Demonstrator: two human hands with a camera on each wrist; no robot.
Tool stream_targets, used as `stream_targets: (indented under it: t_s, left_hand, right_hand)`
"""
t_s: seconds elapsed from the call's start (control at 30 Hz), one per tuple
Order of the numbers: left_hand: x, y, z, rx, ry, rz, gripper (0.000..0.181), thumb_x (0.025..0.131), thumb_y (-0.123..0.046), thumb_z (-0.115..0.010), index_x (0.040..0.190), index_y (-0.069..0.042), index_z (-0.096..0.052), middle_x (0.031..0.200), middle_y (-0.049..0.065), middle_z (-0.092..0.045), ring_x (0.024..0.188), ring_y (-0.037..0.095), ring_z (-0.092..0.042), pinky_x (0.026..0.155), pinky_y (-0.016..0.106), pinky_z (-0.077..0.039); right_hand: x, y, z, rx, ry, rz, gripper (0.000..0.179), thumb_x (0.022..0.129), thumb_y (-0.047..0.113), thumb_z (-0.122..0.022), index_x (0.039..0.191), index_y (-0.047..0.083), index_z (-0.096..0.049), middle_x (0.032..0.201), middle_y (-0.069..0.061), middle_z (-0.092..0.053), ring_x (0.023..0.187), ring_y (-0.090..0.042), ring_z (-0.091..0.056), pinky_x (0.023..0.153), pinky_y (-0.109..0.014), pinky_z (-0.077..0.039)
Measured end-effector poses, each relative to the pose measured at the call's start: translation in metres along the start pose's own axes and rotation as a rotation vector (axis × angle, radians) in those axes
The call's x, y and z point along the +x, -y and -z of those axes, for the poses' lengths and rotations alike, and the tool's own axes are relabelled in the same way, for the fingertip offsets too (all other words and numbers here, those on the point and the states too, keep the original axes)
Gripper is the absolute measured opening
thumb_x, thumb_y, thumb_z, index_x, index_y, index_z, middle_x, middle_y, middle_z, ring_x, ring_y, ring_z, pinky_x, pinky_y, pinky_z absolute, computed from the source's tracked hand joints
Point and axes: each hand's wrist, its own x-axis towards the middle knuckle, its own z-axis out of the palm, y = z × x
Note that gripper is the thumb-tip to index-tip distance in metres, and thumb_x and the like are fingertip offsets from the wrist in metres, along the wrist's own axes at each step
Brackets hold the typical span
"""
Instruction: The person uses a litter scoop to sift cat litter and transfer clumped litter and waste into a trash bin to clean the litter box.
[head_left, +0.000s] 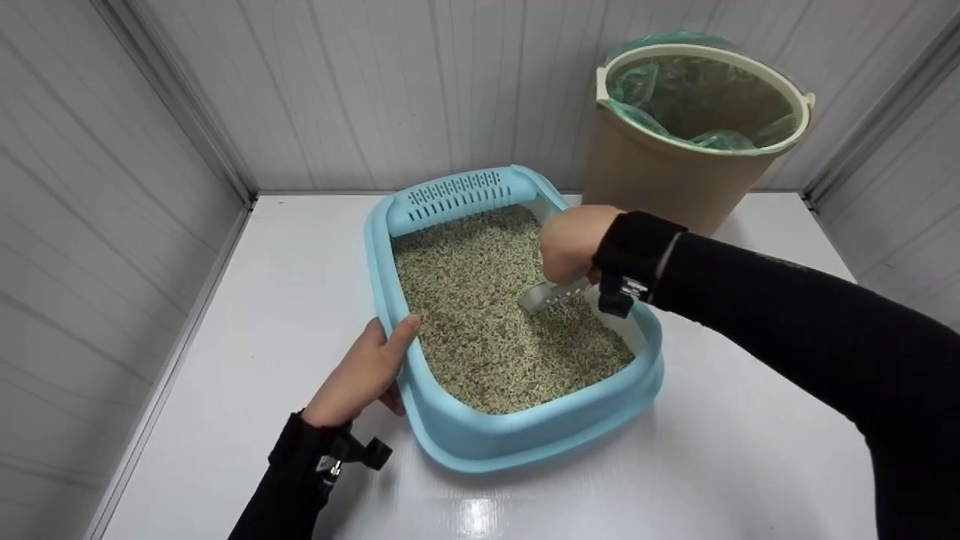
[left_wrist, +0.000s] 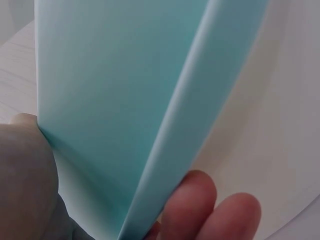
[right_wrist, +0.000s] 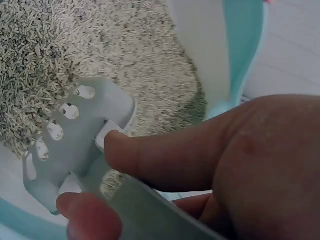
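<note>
A light blue litter box (head_left: 495,427) stands on the white table, filled with pale green-brown pellet litter (head_left: 465,315). My left hand (head_left: 364,375) grips its left side, thumb over the rim and the other fingers below the outer edge. In the left wrist view, fingertips (left_wrist: 190,205) curl near the blue lip (left_wrist: 185,95). Over the right part of the box, my right hand (head_left: 574,244) holds a grey slotted litter scoop (head_left: 540,298), its blade low at the litter. The right wrist view shows the thumb (right_wrist: 160,157) pressed on the scoop (right_wrist: 85,125), next to the row of holes.
Behind the box to the right stands a tall beige bin (head_left: 645,172) with a green plastic liner (head_left: 720,140) folded over its rim. Grey panelled walls (head_left: 337,90) enclose the white table (head_left: 300,262) at the back and sides.
</note>
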Motion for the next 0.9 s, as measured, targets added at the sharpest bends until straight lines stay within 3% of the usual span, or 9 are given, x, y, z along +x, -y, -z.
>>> stream_targets:
  t_s: [0.1, 0.17, 0.3, 0.4, 0.5, 0.7, 0.9]
  left_hand:
    - [0.0, -0.001, -0.001, 0.005, -0.002, 0.0, 0.066, 0.114, -0.064, -0.051, 0.129, 0.0, -0.047, 0.095, 0.025, -0.072, 0.061, 0.04, -0.076, 0.049, 0.065, -0.061]
    - [0.0, -0.001, -0.001, 0.01, 0.006, -0.003, 0.07, 0.113, -0.067, -0.051, 0.131, 0.001, -0.048, 0.095, 0.024, -0.073, 0.061, 0.041, -0.076, 0.051, 0.068, -0.061]
    - [0.0, -0.001, -0.001, 0.014, 0.003, -0.003, 0.075, 0.111, -0.072, -0.052, 0.133, 0.0, -0.047, 0.095, 0.024, -0.073, 0.06, 0.04, -0.076, 0.052, 0.069, -0.061]
    - [-0.001, 0.0, -0.002, 0.008, -0.004, -0.005, 0.078, 0.11, -0.074, -0.053, 0.134, 0.0, -0.047, 0.094, 0.024, -0.073, 0.06, 0.041, -0.076, 0.052, 0.069, -0.06]
    - [-0.001, 0.002, -0.004, -0.002, -0.001, -0.001, 0.079, 0.109, -0.075, -0.053, 0.135, 0.0, -0.047, 0.095, 0.024, -0.073, 0.063, 0.041, -0.077, 0.052, 0.069, -0.061]
    - [-0.001, 0.001, -0.007, -0.008, -0.002, 0.009, 0.073, 0.111, -0.07, -0.054, 0.138, -0.003, -0.044, 0.1, 0.025, -0.069, 0.065, 0.039, -0.077, 0.05, 0.066, -0.061]
    - [-0.002, 0.0, 0.0, 0.001, -0.018, 0.014, 0.075, 0.111, -0.07, -0.054, 0.139, -0.002, -0.044, 0.1, 0.026, -0.069, 0.062, 0.039, -0.076, 0.05, 0.066, -0.061]
  right_hand:
    - [0.019, 0.006, -0.012, 0.022, 0.004, -0.021, 0.029, 0.107, 0.022, -0.061, 0.079, 0.016, -0.059, 0.083, -0.004, -0.068, 0.065, -0.018, -0.058, 0.062, -0.034, -0.049]
    - [0.03, 0.008, -0.023, 0.046, -0.028, -0.027, 0.04, 0.112, 0.037, -0.063, 0.078, 0.017, -0.058, 0.08, -0.002, -0.06, 0.068, -0.019, -0.056, 0.066, -0.037, -0.048]
    - [0.056, 0.006, -0.039, 0.095, -0.145, -0.02, 0.041, 0.106, 0.026, -0.071, 0.071, 0.019, -0.051, 0.076, 0.0, -0.048, 0.068, -0.021, -0.046, 0.064, -0.04, -0.045]
    - [0.08, 0.001, -0.05, 0.125, -0.246, 0.005, 0.036, 0.103, 0.014, -0.069, 0.072, 0.017, -0.053, 0.074, -0.002, -0.051, 0.067, -0.021, -0.045, 0.061, -0.039, -0.043]
    - [0.103, -0.004, -0.059, 0.157, -0.315, 0.015, 0.033, 0.107, 0.012, -0.065, 0.076, 0.015, -0.055, 0.075, -0.004, -0.053, 0.066, -0.022, -0.046, 0.06, -0.039, -0.041]
    - [0.133, -0.014, -0.057, 0.28, -0.28, 0.002, 0.044, 0.104, 0.002, -0.059, 0.07, 0.019, -0.037, 0.067, 0.001, -0.028, 0.063, -0.02, -0.027, 0.063, -0.038, -0.028]
    - [0.139, -0.01, -0.052, 0.247, -0.297, 0.019, 0.035, 0.108, 0.013, -0.061, 0.074, 0.016, -0.05, 0.068, -0.002, -0.044, 0.065, -0.022, -0.037, 0.066, -0.039, -0.036]
